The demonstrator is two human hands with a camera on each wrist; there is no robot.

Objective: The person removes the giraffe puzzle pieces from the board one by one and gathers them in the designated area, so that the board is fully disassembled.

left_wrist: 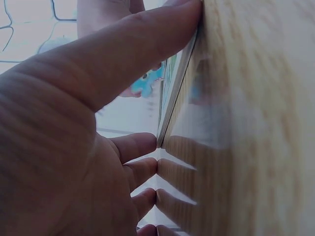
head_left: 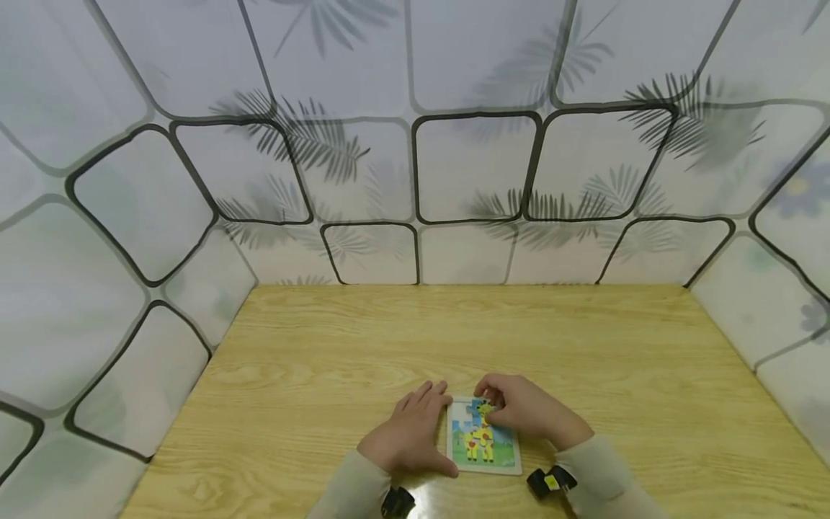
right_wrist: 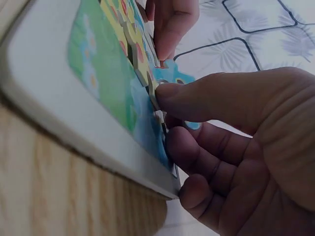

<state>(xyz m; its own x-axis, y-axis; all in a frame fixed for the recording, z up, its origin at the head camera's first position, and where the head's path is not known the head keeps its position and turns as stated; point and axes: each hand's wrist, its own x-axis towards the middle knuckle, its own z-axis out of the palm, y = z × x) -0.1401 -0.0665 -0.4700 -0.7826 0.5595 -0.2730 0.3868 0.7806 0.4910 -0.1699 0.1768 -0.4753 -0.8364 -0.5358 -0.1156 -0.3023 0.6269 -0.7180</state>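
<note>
A small framed jigsaw board point(head_left: 489, 471) with a yellow, red-spotted giraffe picture point(head_left: 480, 441) lies on the table. My left hand point(head_left: 411, 436) is spread along its left side, thumb near the lower corner and fingertips at the upper one. In the left wrist view, the left fingers point(left_wrist: 138, 146) stand straight beside the board's edge. My right hand point(head_left: 528, 407) is over the upper right of the board. Between thumb and fingers it pinches a blue puzzle piece point(right_wrist: 170, 72), tilted up from the board. The right fingers hide part of that piece.
The wood-grain table point(head_left: 363, 339) stretches out around the board. A pale curtain-like wall point(head_left: 476, 166) with dark outlines and leaf prints rises behind the table and on both sides. Black wrist devices point(head_left: 551, 481) sit at both sleeves.
</note>
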